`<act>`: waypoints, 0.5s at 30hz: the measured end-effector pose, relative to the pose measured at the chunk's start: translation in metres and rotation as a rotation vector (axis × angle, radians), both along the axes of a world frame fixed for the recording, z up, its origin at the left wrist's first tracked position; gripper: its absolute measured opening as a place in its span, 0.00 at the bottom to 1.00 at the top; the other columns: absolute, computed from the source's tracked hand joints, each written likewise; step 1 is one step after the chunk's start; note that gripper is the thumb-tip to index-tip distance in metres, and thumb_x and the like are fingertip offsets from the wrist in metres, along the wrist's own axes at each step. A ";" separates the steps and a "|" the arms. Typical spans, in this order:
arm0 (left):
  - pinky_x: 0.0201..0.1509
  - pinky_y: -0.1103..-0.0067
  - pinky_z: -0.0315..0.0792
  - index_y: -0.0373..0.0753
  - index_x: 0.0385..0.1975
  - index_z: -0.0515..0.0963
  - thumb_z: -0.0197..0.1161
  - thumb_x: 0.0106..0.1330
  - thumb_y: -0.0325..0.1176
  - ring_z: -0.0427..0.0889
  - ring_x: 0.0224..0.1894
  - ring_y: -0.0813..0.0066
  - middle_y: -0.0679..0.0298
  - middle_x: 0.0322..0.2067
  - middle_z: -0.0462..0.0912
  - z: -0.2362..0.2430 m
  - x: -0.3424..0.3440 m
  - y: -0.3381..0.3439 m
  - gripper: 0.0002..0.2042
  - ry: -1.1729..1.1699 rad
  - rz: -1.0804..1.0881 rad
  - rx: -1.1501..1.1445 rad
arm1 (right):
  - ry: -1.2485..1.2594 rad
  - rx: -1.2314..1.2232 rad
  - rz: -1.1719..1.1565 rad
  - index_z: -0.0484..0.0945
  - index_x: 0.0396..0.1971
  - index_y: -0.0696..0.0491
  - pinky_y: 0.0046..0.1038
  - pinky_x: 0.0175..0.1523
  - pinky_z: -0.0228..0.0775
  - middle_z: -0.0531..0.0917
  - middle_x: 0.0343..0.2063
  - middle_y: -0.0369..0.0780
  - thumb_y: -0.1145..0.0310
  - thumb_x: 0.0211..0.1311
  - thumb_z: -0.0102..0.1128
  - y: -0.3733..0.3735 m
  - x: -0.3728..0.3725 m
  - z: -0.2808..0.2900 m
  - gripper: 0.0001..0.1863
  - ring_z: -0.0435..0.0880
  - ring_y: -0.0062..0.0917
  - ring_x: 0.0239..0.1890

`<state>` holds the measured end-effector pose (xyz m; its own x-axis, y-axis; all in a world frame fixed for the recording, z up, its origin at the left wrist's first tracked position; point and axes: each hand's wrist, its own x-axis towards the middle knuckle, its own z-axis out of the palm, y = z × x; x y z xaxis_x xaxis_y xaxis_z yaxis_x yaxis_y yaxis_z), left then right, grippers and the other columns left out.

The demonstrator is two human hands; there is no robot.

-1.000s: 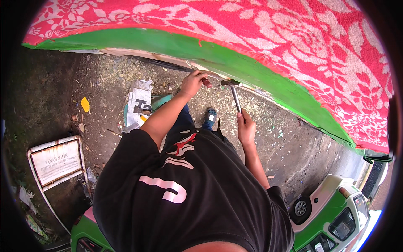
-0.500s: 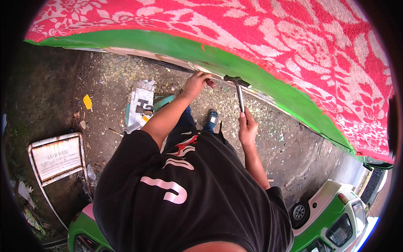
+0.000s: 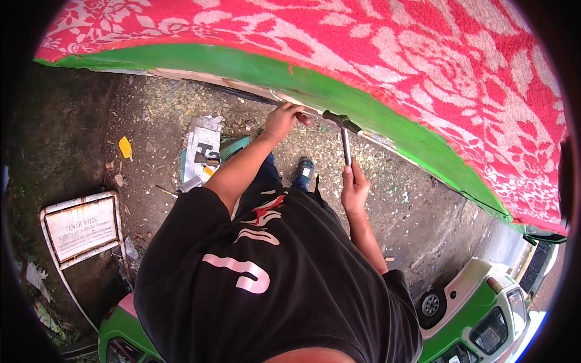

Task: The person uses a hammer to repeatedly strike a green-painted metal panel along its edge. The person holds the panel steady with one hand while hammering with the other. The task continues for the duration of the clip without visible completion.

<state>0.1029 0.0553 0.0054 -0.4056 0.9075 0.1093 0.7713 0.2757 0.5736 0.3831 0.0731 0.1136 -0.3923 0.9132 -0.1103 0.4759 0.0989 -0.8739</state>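
I look down on littered ground (image 3: 399,233); one green panel (image 3: 242,63) curves across the upper frame below one pink floral cloth (image 3: 363,42). At upper centre, my right hand (image 3: 355,192) has fingers wrapped round one hammer (image 3: 347,147), my left hand (image 3: 280,124) round one reddish handle (image 3: 305,120).

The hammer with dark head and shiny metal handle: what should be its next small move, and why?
Perhaps a light tap on the reddish-brown rounded handle: the left hand holds it beside the green painted panel, its exposed end is on the hammer's side, and the right hand keeps the hammer's head near but apart.
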 end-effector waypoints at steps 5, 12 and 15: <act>0.44 0.66 0.78 0.52 0.44 0.81 0.61 0.58 0.27 0.82 0.43 0.58 0.65 0.42 0.80 -0.005 -0.002 -0.002 0.14 -0.026 -0.025 0.004 | -0.168 0.130 0.148 0.79 0.50 0.59 0.34 0.25 0.70 0.77 0.17 0.52 0.67 0.69 0.56 0.000 -0.022 -0.036 0.15 0.79 0.40 0.17; 0.43 0.67 0.78 0.50 0.40 0.82 0.61 0.57 0.28 0.82 0.42 0.59 0.65 0.40 0.80 -0.007 0.006 -0.011 0.12 -0.043 -0.003 0.000 | -0.011 -0.011 -0.065 0.78 0.52 0.59 0.27 0.25 0.64 0.71 0.14 0.40 0.66 0.70 0.55 -0.002 -0.004 -0.015 0.16 0.68 0.17 0.18; 0.43 0.67 0.78 0.51 0.42 0.82 0.61 0.57 0.27 0.82 0.42 0.59 0.64 0.40 0.80 -0.004 0.007 -0.009 0.13 -0.026 0.004 -0.013 | -0.027 -0.051 -0.062 0.78 0.52 0.59 0.26 0.25 0.64 0.70 0.14 0.39 0.65 0.70 0.55 0.002 -0.002 -0.012 0.16 0.67 0.16 0.19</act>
<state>0.1098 0.0460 0.0019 -0.4119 0.9071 0.0865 0.7552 0.2867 0.5895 0.3810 0.0747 0.1012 -0.3317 0.9285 -0.1672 0.5035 0.0243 -0.8637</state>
